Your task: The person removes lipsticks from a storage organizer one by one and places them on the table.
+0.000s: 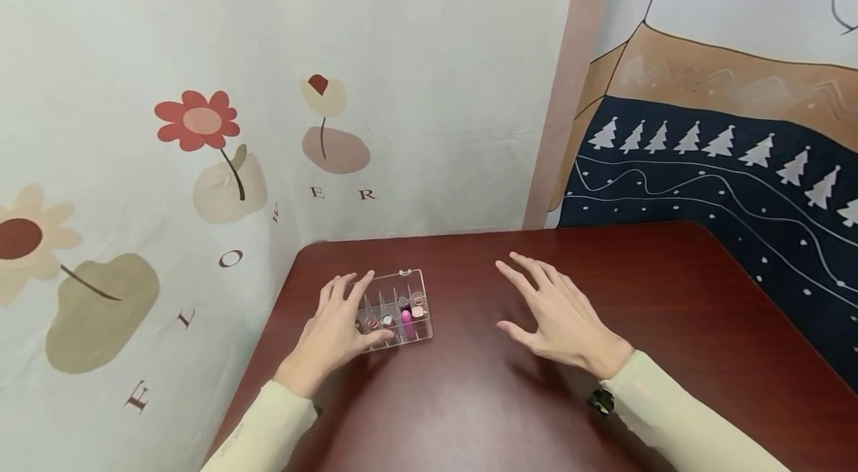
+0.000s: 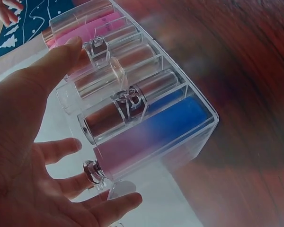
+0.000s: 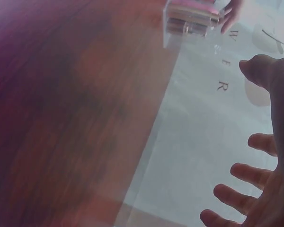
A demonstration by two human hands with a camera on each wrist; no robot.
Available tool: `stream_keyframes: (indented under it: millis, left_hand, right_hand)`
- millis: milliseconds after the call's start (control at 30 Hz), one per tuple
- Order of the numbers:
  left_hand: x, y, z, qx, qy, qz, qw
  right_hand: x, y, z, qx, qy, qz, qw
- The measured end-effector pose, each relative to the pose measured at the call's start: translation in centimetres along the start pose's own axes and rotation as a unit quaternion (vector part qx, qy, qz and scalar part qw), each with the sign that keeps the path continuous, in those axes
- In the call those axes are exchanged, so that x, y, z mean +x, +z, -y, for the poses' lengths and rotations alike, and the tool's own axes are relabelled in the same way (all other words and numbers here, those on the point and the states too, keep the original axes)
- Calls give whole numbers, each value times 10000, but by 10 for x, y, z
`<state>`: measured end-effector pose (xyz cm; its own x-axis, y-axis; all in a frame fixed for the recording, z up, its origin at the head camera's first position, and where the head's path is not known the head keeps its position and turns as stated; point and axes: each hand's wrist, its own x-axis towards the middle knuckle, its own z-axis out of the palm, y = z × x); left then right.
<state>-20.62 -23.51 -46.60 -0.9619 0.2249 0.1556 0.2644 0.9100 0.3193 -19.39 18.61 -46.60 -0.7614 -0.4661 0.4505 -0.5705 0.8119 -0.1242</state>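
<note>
While one clear case (image 1: 397,299) holds one blue-pink tube (image 2: 154,136), left hand (image 1: 335,334) at it and right hand (image 1: 561,317) apart have fingers spread loose.

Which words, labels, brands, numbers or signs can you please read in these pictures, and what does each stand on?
"F L O W E R": letters spaced along the pale wall.
Pink tube in the clear case: small lettering, unreadable.
Brown tube: possible emblem, unclear.
Left sleeve: faint print, unreadable.
</note>
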Motion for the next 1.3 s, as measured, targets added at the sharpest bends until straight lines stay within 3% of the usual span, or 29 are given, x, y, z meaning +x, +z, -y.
stream_keyframes:
  millis: [400,667,1033,1300]
  left_hand:
    - [7,7,-22,26,136,253,9996]
    - [14,15,-42,136,381,161,9991]
    - [19,25,-68,175,649,123,9977]
    - [22,28,-88,272,816,43,9963]
  right_hand:
    - [23,13,19,183,-442,79,9988]
    - [33,25,26,241,-560,205,9979]
    - [40,36,26,375,-679,571,9954]
    - [37,37,18,332,-649,612,9955]
